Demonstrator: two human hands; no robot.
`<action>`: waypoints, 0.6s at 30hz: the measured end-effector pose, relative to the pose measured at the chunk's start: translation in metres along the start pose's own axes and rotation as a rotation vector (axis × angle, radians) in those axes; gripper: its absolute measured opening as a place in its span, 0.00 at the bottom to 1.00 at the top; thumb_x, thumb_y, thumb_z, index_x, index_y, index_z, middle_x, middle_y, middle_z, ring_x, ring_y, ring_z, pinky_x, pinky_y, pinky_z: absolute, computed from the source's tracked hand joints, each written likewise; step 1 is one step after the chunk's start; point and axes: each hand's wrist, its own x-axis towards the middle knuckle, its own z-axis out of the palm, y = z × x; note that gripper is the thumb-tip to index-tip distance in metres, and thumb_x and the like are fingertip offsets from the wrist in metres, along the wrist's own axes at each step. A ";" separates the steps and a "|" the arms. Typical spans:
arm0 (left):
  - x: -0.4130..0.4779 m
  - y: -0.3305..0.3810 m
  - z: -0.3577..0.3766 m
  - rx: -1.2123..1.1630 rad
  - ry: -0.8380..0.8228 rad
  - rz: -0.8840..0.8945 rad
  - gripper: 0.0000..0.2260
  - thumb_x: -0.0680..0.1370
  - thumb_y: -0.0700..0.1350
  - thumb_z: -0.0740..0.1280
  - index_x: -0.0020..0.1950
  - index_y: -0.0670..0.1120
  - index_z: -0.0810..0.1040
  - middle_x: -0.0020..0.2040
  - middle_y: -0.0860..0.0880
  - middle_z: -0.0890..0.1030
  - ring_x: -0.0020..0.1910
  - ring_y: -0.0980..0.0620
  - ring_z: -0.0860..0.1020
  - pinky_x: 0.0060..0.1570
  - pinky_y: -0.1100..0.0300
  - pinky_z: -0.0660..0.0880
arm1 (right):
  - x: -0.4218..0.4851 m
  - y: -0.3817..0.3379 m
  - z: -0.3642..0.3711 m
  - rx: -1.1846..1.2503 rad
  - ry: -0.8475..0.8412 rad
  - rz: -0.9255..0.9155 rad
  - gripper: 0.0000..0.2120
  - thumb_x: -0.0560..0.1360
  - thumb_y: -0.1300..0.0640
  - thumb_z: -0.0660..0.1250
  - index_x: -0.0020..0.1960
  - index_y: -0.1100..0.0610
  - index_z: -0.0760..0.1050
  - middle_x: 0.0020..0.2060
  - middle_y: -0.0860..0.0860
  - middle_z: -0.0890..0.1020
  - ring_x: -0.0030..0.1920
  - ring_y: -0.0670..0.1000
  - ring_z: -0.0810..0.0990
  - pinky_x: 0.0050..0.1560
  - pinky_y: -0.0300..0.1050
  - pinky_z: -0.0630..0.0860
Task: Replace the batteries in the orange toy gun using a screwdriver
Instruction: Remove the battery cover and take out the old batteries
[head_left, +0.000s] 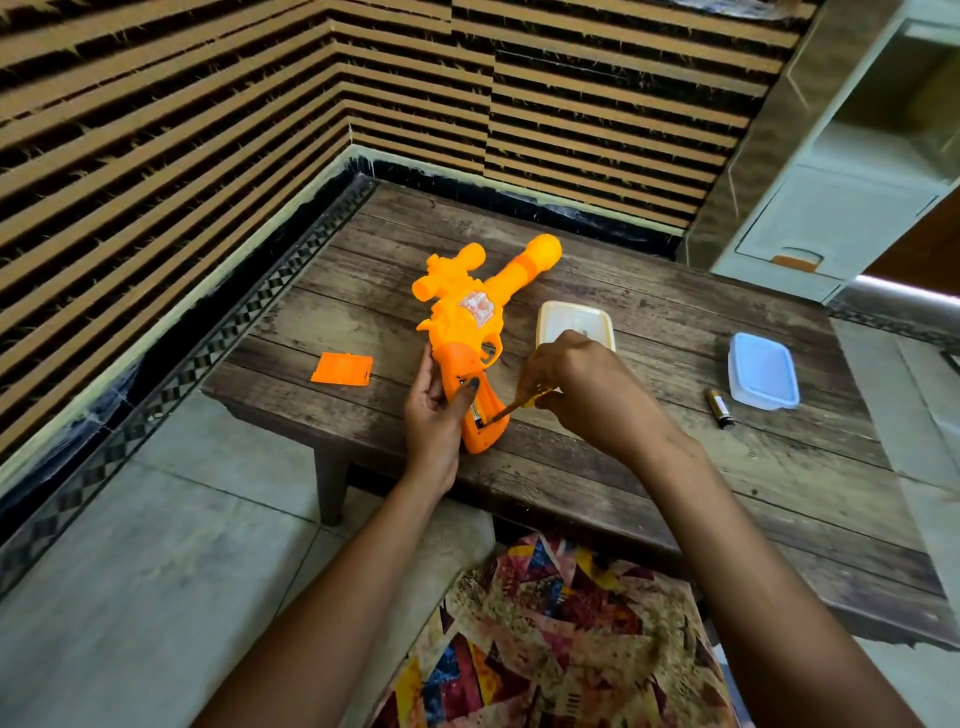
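battery cover (342, 369): detached, lying flat on the surface (623, 467) at far left.
left hand (434, 410): fingers clamped round the grip of the toy gun (457, 317), thumb over the open compartment.
toy gun: on its side mid-surface, barrel pointing away; likely light, stiff, slippery plastic, best held at the grip.
screwdriver (506, 412): tip inside the compartment.
right hand (576, 384): fingers pinching its yellow handle.
battery (719, 409): loose beside the blue-lidded box (762, 371).
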 end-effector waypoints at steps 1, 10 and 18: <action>0.000 0.000 0.000 -0.002 0.005 -0.002 0.31 0.74 0.33 0.67 0.75 0.44 0.59 0.65 0.43 0.74 0.63 0.46 0.75 0.63 0.51 0.72 | 0.001 0.000 0.000 0.011 -0.013 0.011 0.16 0.66 0.73 0.70 0.45 0.53 0.82 0.44 0.50 0.82 0.46 0.48 0.75 0.40 0.34 0.69; 0.003 -0.005 -0.003 0.005 0.029 -0.008 0.30 0.75 0.34 0.66 0.75 0.46 0.60 0.64 0.40 0.75 0.63 0.40 0.74 0.65 0.41 0.68 | -0.007 0.001 0.014 0.144 0.142 0.064 0.14 0.64 0.71 0.72 0.43 0.55 0.81 0.41 0.52 0.82 0.44 0.52 0.78 0.41 0.41 0.73; 0.002 -0.005 -0.003 -0.008 0.024 0.008 0.29 0.76 0.34 0.65 0.74 0.48 0.60 0.67 0.41 0.73 0.64 0.40 0.74 0.65 0.41 0.68 | -0.033 0.001 0.046 0.275 0.416 0.114 0.13 0.62 0.71 0.75 0.42 0.57 0.82 0.39 0.51 0.83 0.39 0.52 0.81 0.41 0.48 0.79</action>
